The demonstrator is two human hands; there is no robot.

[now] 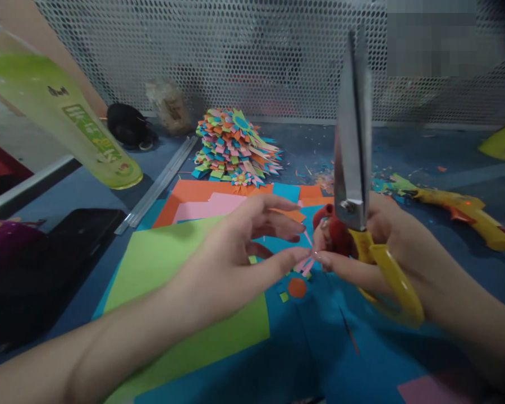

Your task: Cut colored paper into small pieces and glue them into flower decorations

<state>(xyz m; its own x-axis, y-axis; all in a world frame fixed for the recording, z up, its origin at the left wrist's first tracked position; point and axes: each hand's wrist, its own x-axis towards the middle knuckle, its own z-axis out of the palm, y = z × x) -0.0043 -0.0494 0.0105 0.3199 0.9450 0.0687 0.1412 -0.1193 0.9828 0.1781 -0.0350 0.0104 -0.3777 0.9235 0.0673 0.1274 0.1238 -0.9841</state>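
Note:
My right hand (387, 224) holds a pair of scissors (356, 134) with yellow handles, the blades upright and nearly closed. A dark red rounded thing (340, 233), whose kind I cannot make out, sits against its fingers. My left hand (244, 247) is open, fingers curved and apart, its thumb tip close to the right thumb; whether they touch I cannot tell. Thin pink paper strips (306, 266) lie by the fingertips. Below are an orange paper disc (297, 288) and a small green paper square (283, 296) on blue paper (290, 348).
A green sheet (151, 280) lies under my left forearm. Behind stands a multicoloured paper-piece model (235, 146). A yellow glue gun (467, 210) lies right, near paper scraps. At left are a bottle (67, 112), clear sticks (160, 182), a black phone-like slab (84, 235) and a perforated metal panel (219, 56) behind.

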